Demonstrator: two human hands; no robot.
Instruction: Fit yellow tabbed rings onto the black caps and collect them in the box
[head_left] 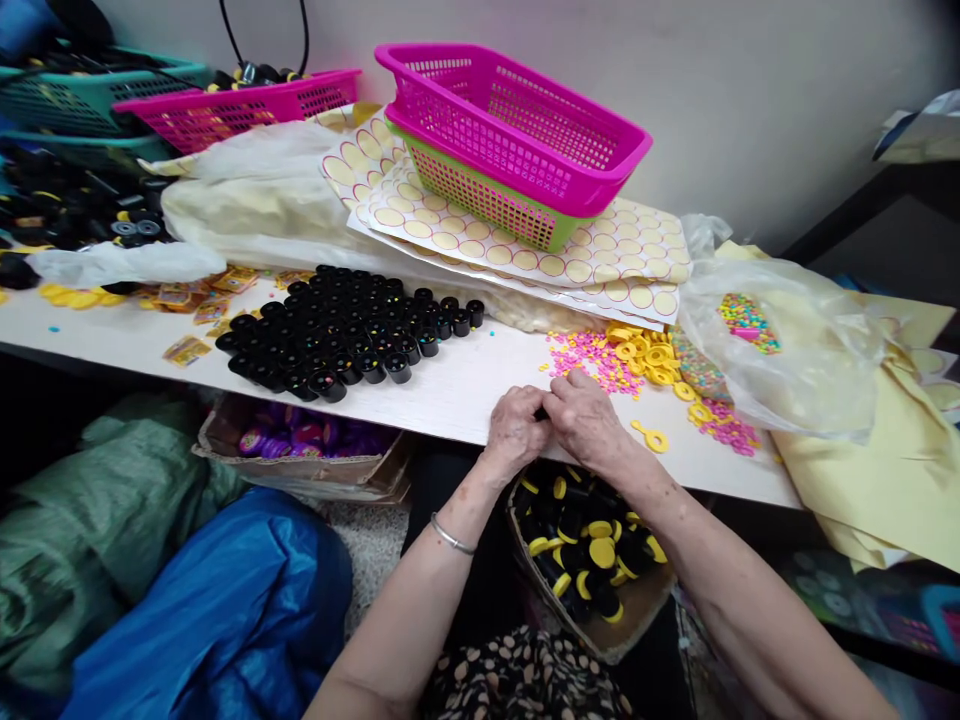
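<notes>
My left hand (517,428) and my right hand (584,416) meet at the table's front edge, fingers curled round a small black piece (541,412), mostly hidden between them. It looks like one of the black plastic cups (352,325) standing in a tight block to the left. Beyond my right hand lie pink beads (592,358), yellow plastic rings (651,350) and a single yellow ring with a stem (651,437). Below my hands, a cardboard box (634,610) on my lap holds black cups with yellow caps (600,550).
A pink basket (517,130) nested in a green basket (480,195) rests on sticker sheets (450,235). At right lies a clear bag (810,350) with coloured beads. A carton of purple items (300,460) sits under the table (450,395), near a blue sack (225,610).
</notes>
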